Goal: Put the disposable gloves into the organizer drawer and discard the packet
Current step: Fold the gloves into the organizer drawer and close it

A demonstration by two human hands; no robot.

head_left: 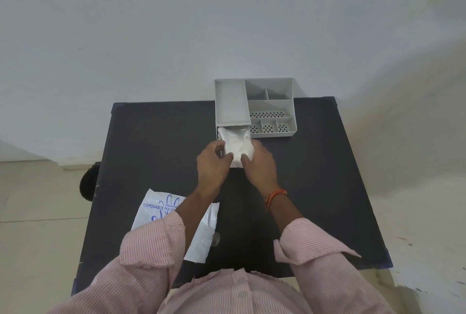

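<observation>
Closest in, pink-striped sleeves [151,245] are rolled back on both forearms, reaching out over the dark surface [315,187]. Under the left forearm lies the packet [153,209], white with blue print reading "DISPOSABLE POLYE...", flat near the surface's near-left part, its open end pointing toward the person. On the right wrist, an orange thread band [274,196].

Further out, both hands meet at the wad of gloves [235,146]. The left hand [211,164] has its fingers [228,158] curled onto the near-left edge of the wad, gripping it. The right hand [259,164] pinches the near-right edge, thumb on top. So 2 hands, both clamped on the same white bundle.

The gloves sit mostly in the pulled-out drawer [220,137], bunched and crinkled, the near end spilling over the drawer's front toward the hands.

Beyond that, the grey organizer [254,106] stands at the far edge of the surface, against the pale wall [227,23]. Its left side is 1 long tray above the drawer; its right side is split into smaller compartments, several with perforated floors. Off the surface's left edge, a dark round object [88,185] sits on the tiled floor [37,200].
</observation>
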